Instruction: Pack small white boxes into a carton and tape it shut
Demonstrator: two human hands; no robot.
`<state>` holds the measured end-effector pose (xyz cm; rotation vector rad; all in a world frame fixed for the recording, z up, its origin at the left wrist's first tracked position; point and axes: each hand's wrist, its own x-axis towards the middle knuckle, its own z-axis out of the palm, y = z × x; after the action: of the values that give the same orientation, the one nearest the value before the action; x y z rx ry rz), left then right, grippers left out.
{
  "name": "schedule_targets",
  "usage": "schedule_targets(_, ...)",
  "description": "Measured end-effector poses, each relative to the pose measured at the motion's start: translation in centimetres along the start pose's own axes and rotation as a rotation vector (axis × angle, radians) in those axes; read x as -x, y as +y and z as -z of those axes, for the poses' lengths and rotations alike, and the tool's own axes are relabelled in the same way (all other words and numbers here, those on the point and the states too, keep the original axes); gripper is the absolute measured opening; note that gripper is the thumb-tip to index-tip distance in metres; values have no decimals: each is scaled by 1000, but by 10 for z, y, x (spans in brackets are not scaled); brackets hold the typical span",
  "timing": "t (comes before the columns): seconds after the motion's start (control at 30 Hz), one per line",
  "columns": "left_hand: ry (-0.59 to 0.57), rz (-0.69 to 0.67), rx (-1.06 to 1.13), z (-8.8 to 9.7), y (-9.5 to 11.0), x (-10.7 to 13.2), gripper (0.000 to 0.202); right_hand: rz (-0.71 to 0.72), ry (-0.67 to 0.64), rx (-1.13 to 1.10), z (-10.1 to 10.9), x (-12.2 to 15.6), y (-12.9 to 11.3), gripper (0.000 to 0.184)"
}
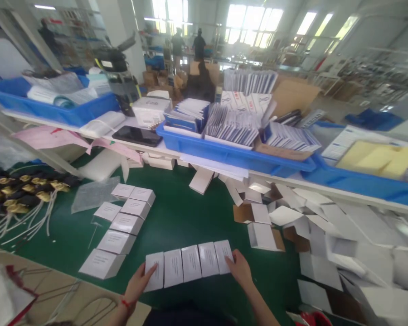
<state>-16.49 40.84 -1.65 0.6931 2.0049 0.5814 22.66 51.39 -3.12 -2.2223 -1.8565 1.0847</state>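
A row of several small white boxes (189,264) lies side by side on the green table (177,217), close to me. My left hand (138,283) presses against the left end of the row, fingers curled on the end box. My right hand (240,269) presses on the right end box. Both hands squeeze the row together between them. To the left, more closed white boxes (122,228) lie in a loose double line.
A heap of unfolded white cartons (326,240) fills the right side. Gold-capped parts with white cables (17,199) lie at the left. Blue trays (231,151) of leaflets and a black phone (138,135) sit on a raised shelf. People stand far back.
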Motion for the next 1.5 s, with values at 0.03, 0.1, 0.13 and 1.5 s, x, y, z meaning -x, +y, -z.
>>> schedule_targets(0.03,-45,-32,-42,-10,13,0,69,-59,9,9,-1,16,19,17)
schedule_targets(0.1,-118,-116,-128,-29,39,-1,70,-167,17,6,-6,47,52,16)
schedule_targets(0.13,-138,-168,-169,-38,50,-3,70,-207,15,-7,-10,60,65,16)
schedule_targets(1.5,-460,-752,-1444,-90,106,-35,121,147,-128,295,-27,66,59,139)
